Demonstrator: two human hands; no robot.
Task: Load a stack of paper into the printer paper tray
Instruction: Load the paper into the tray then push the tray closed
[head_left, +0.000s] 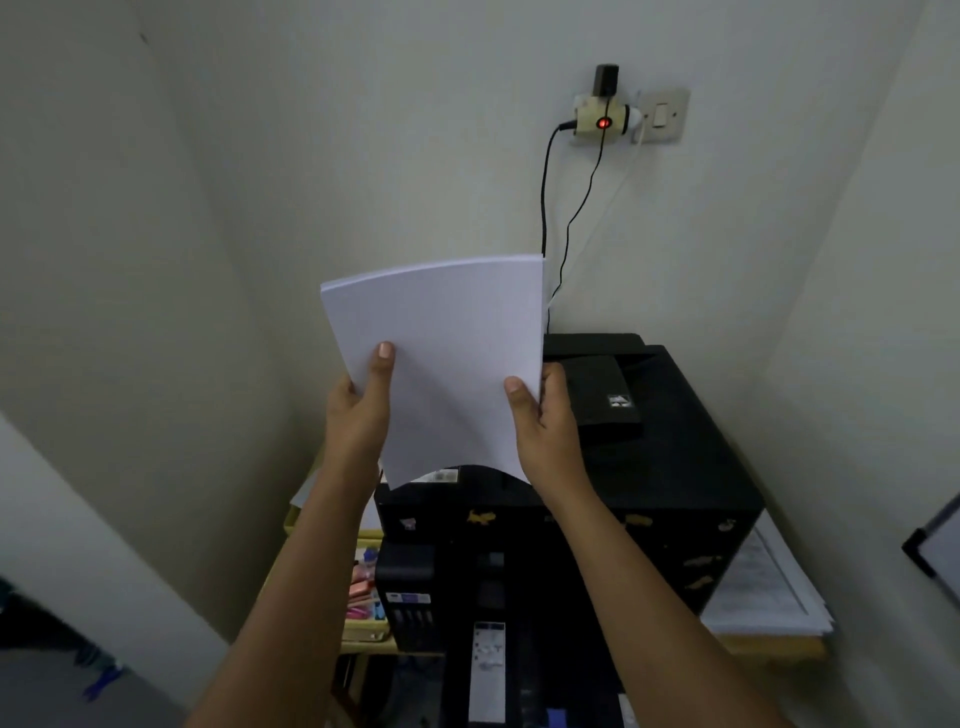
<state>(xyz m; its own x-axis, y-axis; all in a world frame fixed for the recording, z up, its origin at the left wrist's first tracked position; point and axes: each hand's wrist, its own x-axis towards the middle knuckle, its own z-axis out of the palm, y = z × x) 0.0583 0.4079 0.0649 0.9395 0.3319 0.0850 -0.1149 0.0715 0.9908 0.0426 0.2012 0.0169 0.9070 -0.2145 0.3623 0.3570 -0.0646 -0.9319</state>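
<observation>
Head view, both hands gripping paper stack (441, 358) upright above black printer (675, 467)

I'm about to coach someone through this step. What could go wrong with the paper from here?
The paper stack is bowed between the left hand and right hand, held only at its lower edges, so sheets might fan or slip. The cables hanging behind the printer could possibly snag the stack's top corner.
</observation>
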